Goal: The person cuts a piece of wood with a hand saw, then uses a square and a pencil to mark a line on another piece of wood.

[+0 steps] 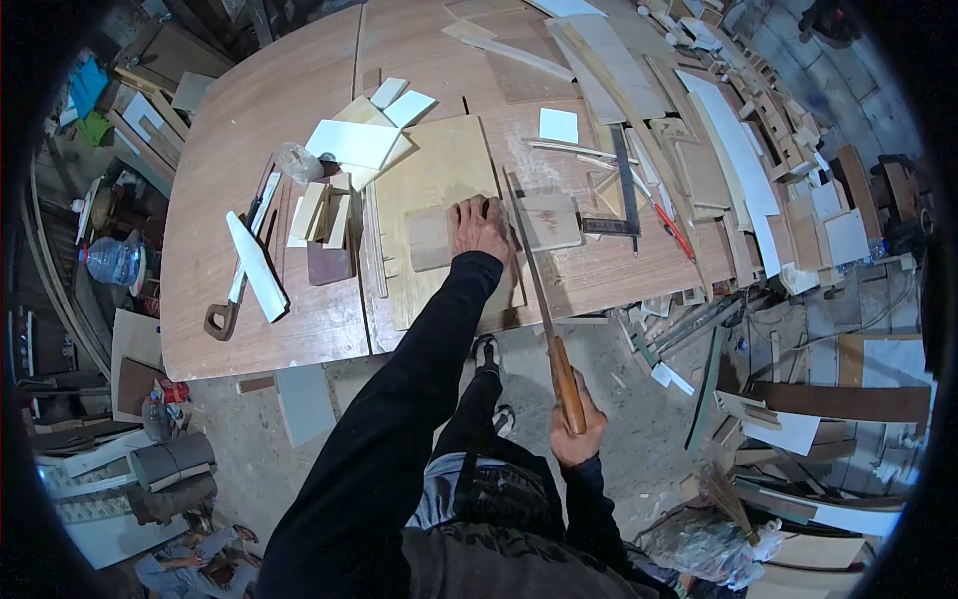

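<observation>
My left hand (479, 228) presses on a short wooden board (429, 240), its fingers bent over the far edge. This board lies across a larger plywood sheet (439, 160) on the table and reaches past its right side. My right hand (579, 431) is closed around the wooden handle of a handsaw (564, 384). The saw's narrow blade (530, 262) points away from me and crosses the short board just right of my left hand. The board's right part (551, 222) shows beyond the blade.
On the wooden table (269, 90), a second saw (222, 317), white offcuts (354, 143), small wood blocks (331, 215) and a clear jar (297, 162) lie left. A metal square (629, 180) and red pen (673, 232) lie right, near stacked strips. A clear plastic bag (714, 549) sits on the floor.
</observation>
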Tool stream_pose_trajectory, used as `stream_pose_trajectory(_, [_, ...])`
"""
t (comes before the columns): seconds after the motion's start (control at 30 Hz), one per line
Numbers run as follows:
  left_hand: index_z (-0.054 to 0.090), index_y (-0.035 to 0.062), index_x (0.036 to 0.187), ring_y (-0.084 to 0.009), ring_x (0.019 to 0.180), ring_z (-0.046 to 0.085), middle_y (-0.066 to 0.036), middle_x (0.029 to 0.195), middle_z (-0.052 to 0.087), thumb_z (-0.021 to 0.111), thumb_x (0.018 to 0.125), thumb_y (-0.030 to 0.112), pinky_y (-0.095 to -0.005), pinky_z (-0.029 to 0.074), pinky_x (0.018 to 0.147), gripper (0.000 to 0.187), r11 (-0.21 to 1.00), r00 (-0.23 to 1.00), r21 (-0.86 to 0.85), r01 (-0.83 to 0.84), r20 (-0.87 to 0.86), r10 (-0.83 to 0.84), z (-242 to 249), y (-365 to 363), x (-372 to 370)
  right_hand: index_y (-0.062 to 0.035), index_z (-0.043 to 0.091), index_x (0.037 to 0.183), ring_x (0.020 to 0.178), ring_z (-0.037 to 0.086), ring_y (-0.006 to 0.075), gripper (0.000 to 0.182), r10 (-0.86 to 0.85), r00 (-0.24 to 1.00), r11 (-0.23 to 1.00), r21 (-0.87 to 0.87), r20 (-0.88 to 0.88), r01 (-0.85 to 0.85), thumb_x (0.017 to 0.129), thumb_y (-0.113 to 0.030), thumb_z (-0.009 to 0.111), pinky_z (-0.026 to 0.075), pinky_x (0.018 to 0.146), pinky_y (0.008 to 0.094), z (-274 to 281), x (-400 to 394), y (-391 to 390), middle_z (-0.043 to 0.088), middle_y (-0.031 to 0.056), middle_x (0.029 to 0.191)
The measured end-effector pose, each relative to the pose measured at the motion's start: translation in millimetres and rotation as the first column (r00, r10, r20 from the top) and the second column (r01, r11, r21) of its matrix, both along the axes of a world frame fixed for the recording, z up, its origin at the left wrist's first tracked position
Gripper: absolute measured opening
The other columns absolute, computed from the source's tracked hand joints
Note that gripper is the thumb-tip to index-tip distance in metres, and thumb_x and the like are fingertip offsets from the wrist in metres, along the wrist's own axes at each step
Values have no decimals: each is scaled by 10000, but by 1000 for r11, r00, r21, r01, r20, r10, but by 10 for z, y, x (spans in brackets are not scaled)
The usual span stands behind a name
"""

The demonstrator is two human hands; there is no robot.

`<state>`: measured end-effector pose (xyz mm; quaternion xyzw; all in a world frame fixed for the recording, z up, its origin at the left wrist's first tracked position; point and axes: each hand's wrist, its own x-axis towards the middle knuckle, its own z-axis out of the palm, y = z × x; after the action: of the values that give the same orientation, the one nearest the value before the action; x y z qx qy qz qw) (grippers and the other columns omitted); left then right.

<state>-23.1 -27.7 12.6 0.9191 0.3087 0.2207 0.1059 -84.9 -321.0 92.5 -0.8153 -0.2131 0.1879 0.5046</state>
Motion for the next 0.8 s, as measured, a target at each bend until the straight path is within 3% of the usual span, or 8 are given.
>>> stream_pose_trajectory(0.13, [606, 0, 1072, -333, 1128, 449, -170, 1122, 533, 678, 661, 228, -451, 296, 1022, 476, 995, 999, 102, 2, 52, -7, -64, -32, 17, -116, 515, 1338, 623, 626, 277, 608, -10, 990, 1000, 4, 140, 10, 746, 20, 543, 515, 666, 322, -247, 218, 392, 638, 191, 801])
stream_pose_trajectory(0.2, [608, 4, 1065, -333, 1124, 451, -172, 1124, 532, 677, 663, 227, -451, 298, 1019, 465, 992, 998, 128, -7, 55, 0, -40, 32, 19, -117, 518, 1338, 628, 631, 257, 599, -18, 994, 997, 70, 110, 10, 752, 7, 551, 511, 656, 322, -208, 251, 502, 629, 197, 787])
stream_pose_trajectory(0.3, [608, 18, 1063, -337, 1113, 458, -181, 1128, 533, 659, 677, 204, -452, 305, 1011, 431, 1000, 999, 14, 3, 38, -4, 6, -9, 7, -20, 531, 1315, 890, 665, 190, 578, -12, 1000, 1000, -1, -3, 12, 745, 71, 506, 503, 815, 301, -135, 6, 88, 676, 171, 1025])
stream_pose_trajectory(0.47, [602, 21, 1070, -340, 1108, 460, -182, 1126, 533, 662, 666, 203, -453, 309, 1008, 447, 997, 998, 83, 7, 57, -12, -66, 18, -6, -29, 523, 1323, 918, 667, 199, 581, -14, 999, 999, 42, 40, 12, 753, 77, 492, 499, 831, 298, -113, -35, 57, 671, 180, 1033])
stream_pose_trajectory(0.53, [600, 23, 1071, -341, 1107, 462, -184, 1123, 534, 665, 660, 205, -454, 310, 1008, 455, 995, 997, 100, 17, 75, -24, -36, 20, 14, -86, 503, 1349, 710, 660, 212, 623, 0, 985, 1000, 9, 171, -2, 740, 40, 535, 515, 681, 317, -315, 229, 401, 663, 185, 955])
stream_pose_trajectory(0.67, [601, 23, 1063, -344, 1075, 475, -184, 1082, 540, 656, 648, 191, -461, 311, 1004, 451, 990, 998, 141, 24, 60, -33, -46, -23, -42, -97, 498, 1353, 714, 664, 255, 629, -4, 982, 996, 92, 186, -13, 739, 33, 535, 515, 689, 323, -410, 264, 432, 655, 203, 938])
stream_pose_trajectory(0.73, [599, 21, 1062, -348, 1075, 474, -184, 1079, 540, 652, 649, 189, -466, 313, 997, 449, 996, 997, 80, 28, 64, -33, -30, 26, 10, -19, 531, 1315, 907, 672, 232, 571, 13, 999, 999, -34, 33, -11, 751, 70, 526, 504, 818, 300, -186, 73, 188, 668, 189, 1058])
stream_pose_trajectory(0.8, [594, 19, 1073, -352, 1088, 469, -187, 1096, 536, 651, 651, 197, -471, 312, 992, 461, 995, 998, 94, 22, 54, -27, -102, 44, -1, -15, 528, 1316, 937, 674, 236, 573, 24, 999, 999, -43, 44, -22, 749, 66, 544, 500, 835, 297, -128, 4, 98, 663, 194, 1075])
